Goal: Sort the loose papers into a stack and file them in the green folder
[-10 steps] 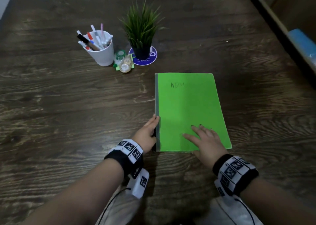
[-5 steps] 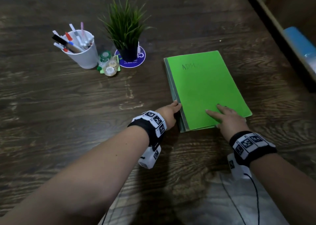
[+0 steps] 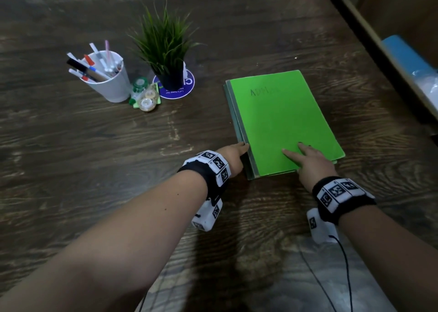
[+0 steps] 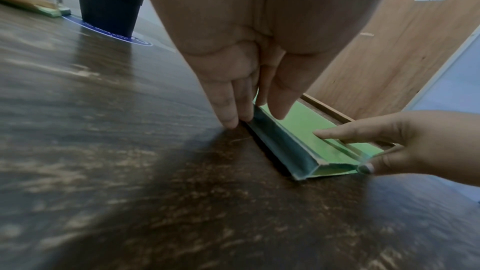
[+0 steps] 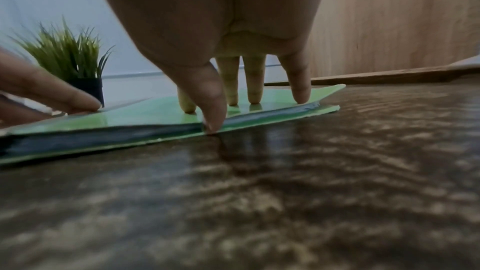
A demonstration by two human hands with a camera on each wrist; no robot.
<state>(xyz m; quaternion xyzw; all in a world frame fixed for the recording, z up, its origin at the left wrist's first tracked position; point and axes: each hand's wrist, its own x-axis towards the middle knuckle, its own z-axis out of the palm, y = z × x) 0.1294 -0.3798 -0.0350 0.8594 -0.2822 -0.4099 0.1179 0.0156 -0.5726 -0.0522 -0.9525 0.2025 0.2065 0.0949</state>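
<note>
Folder: the green folder (image 3: 283,122) lies closed and flat on the dark wooden table (image 3: 94,157), right of centre, turned slightly askew, its spine toward the left hand; faint handwriting near its far end.
Papers: none visible outside the folder; whether any lie inside cannot be told.
Left hand (image 3: 233,156): fingers straight and close together, tips against the spine at the near left edge, thumb lying on the cover; nothing gripped.
Right hand (image 3: 310,162): fingers (image 5: 253,81) straight and slightly apart, tips pressing down on the cover near its front edge; thumb tip at that front edge, touching the table.
Surroundings: a white cup of pens (image 3: 107,77), tape rolls (image 3: 145,97) and a potted plant (image 3: 166,50) on a blue coaster (image 3: 183,90), well apart from the folder, far left.
</note>
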